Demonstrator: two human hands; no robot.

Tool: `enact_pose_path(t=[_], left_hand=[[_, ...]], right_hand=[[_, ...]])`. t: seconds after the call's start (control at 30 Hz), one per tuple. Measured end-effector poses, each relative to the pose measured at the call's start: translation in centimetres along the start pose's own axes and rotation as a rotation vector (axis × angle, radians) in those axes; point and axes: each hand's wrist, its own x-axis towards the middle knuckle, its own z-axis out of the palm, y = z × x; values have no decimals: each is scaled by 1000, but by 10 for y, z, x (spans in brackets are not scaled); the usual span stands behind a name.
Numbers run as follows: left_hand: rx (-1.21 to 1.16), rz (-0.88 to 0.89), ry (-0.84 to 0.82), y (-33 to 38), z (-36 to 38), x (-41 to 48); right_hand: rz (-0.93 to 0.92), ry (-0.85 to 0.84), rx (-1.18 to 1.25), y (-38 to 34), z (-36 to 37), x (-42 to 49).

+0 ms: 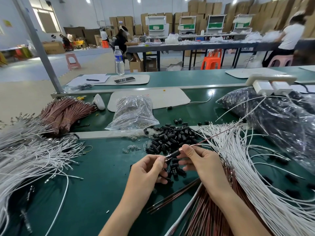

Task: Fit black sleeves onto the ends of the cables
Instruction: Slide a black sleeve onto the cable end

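White cables (pixel 247 167) fan out at 3 o'clock of my hands and brown cables (pixel 204 210) lie under my right forearm at 5. Both stocks are on the right, I judge so that side can draw 1 without a reach. A second white heap (pixel 25 150) is at 9, well apart; cannot tell if it's finished work. The sleeve pile (pixel 170 135) is at 12, just beyond my fingertips, likely for a short pick.

Right hand (pixel 199 160): grip clamped on 1 black sleeve (pixel 176 152), thumb and forefinger round it, with the brown cable (pixel 213 139) running out behind toward 1 o'clock. Left hand (pixel 150 169): grip pinched tight on that cable's end, at 8 o'clock of the sleeve. The sleeve is on the cable, near its end. Holding both sides lets me pull the end through with the sleeve square. Judgement: mid-fit, seating unconfirmed, terminal too small to read.

Room: open workshop, cardboard boxes (pixel 213 7) stacked along the far wall at 12, people seated at long tables at 11 and 2, orange stool (pixel 211 61) at 1.

Table (pixel 93 184): green mat, 2 levels split by a metal rail. On it:
- big dark bag (pixel 272 116) at 2
- tied brown bundles (pixel 64 113) at 10
- clear bag (pixel 133 113) at 12
- power strip (pixel 271 80) at 2
- water bottle (pixel 119 60) at 11
- small clear parts (pixel 131 148) just left of the sleeve pile
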Motion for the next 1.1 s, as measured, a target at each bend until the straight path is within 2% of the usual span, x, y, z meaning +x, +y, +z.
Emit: enact_pose_path(t=[0.27,0.43,0.73,1.1], left_hand=[[-11,-9,-3,0,1,1],[-49,-5,8,1,1,2],[-97,-20,-29,1,3,0],[-32,11,-48,2,-1,-2]], right_hand=[[14,-23,22,2,-1,1],[70,-269,23,6,11,-5],[48,-216,18,10,14,-4],[-21,-178,2,8,15,-6]])
